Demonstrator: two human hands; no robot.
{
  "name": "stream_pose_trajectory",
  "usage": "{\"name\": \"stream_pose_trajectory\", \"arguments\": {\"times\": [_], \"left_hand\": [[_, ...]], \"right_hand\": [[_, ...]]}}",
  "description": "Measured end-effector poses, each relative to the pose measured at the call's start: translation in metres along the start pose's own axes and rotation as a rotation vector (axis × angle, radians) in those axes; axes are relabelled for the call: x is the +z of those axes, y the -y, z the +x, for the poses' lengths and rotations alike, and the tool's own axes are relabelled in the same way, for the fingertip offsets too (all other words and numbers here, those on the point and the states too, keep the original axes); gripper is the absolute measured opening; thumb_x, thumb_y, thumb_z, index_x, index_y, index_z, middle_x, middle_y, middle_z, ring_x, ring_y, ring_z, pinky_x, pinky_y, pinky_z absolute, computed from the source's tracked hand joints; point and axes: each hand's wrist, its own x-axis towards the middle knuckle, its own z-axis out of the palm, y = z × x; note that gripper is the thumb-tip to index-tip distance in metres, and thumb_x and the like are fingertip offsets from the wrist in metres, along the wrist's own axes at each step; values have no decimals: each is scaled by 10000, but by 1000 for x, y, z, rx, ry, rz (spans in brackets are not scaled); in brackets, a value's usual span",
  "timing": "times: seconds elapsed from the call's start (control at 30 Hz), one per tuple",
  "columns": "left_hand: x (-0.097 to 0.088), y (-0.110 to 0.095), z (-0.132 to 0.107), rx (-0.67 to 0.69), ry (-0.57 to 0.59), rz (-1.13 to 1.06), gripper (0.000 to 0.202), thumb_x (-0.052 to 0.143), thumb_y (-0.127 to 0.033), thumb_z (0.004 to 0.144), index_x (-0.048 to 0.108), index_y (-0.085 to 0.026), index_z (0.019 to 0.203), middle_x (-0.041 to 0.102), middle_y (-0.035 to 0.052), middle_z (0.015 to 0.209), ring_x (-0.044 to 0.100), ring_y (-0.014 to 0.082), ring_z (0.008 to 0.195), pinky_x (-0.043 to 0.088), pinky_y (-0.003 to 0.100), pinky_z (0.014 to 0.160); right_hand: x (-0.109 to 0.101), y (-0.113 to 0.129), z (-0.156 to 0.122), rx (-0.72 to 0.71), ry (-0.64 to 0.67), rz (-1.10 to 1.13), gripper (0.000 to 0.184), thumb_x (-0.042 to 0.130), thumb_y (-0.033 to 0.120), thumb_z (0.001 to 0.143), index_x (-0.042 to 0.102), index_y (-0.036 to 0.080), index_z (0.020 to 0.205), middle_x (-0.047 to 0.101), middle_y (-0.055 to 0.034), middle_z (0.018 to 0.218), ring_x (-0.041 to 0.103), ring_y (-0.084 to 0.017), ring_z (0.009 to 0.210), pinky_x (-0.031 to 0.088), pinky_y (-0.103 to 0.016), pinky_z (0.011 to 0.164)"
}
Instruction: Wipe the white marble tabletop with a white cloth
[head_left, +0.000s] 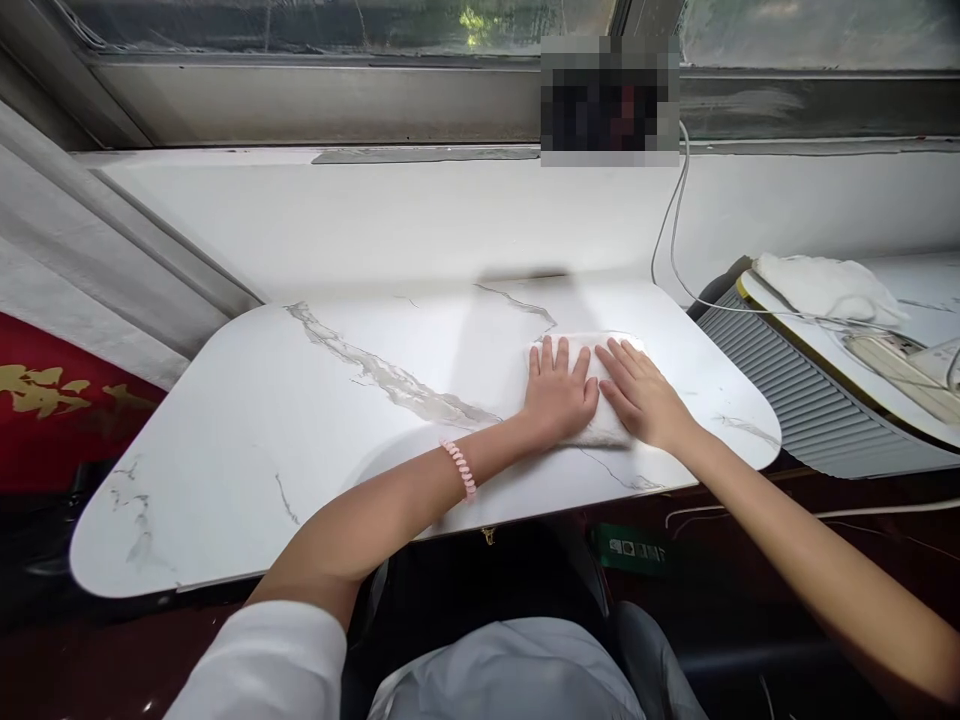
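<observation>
A small white folded cloth (592, 352) lies on the white marble table (315, 420), right of its middle. My left hand (556, 393) lies flat on the cloth's left part with fingers stretched out and slightly spread. My right hand (641, 395) lies flat beside it on the cloth's right part, fingers straight and pointing up and left. The two hands touch at the thumbs' side. A pink coiled band (459, 468) circles my left wrist. Most of the cloth is hidden under my palms.
A grey ribbed unit (795, 400) stands right of the table, with another white cloth (825, 285) and a power strip (900, 360) on top. A white cable (667, 220) runs up to the window sill (375, 215). A red panel (60, 400) is at left.
</observation>
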Motion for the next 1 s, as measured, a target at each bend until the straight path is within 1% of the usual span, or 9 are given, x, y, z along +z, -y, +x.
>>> {"name": "stream_pose_trajectory", "arguments": {"times": [0.07,0.17,0.33,0.43,0.53,0.67,0.77,0.9,1.0], "left_hand": [[1,3,20,-6,-5,-12,573,289,-399,1043,369,-191,1571,290,104,1672,164,326,1563,146,530,1271],[3,9,60,0,4,-36,574,284,-404,1039,379,-200,1567,298,84,1671,172,306,1564,129,496,1278],[5,16,127,-25,9,-43,574,287,-385,1030,372,-211,1570,290,68,1676,174,287,1566,108,480,1281],[7,18,156,-40,0,-44,583,282,-374,1023,369,-198,1572,306,74,1669,180,291,1563,105,480,1281],[11,15,176,-58,-33,-36,581,279,-359,1020,382,-193,1567,332,78,1656,210,302,1553,115,491,1278],[16,5,192,-74,-66,-31,581,277,-351,1018,389,-188,1564,344,74,1650,216,305,1550,122,505,1278],[18,0,195,-81,-65,-32,584,263,-340,1018,370,-189,1572,331,65,1657,202,298,1555,108,516,1280],[19,-4,187,-38,-36,-39,588,259,-336,1023,340,-184,1586,282,78,1677,160,300,1567,82,524,1280],[20,-9,170,2,-21,-57,586,270,-346,1029,337,-185,1588,265,86,1683,145,299,1571,78,522,1280]], "right_hand": [[0,-11,17,1,2,4,635,211,490,1035,391,187,1563,335,-106,1649,238,-277,1547,234,-535,1254],[2,-29,49,37,-2,0,661,206,495,1032,404,143,1554,331,-129,1648,238,-297,1546,223,-535,1254],[5,-59,104,84,4,-8,632,248,419,1021,400,120,1556,306,-128,1658,217,-306,1552,213,-542,1255],[5,-76,131,85,24,-3,627,255,403,1020,383,127,1568,299,-103,1665,226,-286,1551,198,-500,1269],[6,-94,149,81,28,-2,618,265,396,1020,384,142,1570,307,-80,1664,235,-275,1548,203,-483,1274],[6,-115,159,91,20,21,614,280,403,1012,401,165,1565,317,-62,1660,223,-295,1550,229,-523,1262],[7,-124,157,92,14,21,613,269,419,1015,393,187,1569,315,-48,1661,235,-303,1547,230,-551,1255],[6,-121,144,98,24,-26,623,247,418,1020,368,171,1578,297,-71,1668,238,-305,1545,218,-552,1256],[4,-112,121,130,27,-52,630,242,428,1021,367,159,1577,296,-86,1668,229,-309,1548,215,-543,1256]]}}
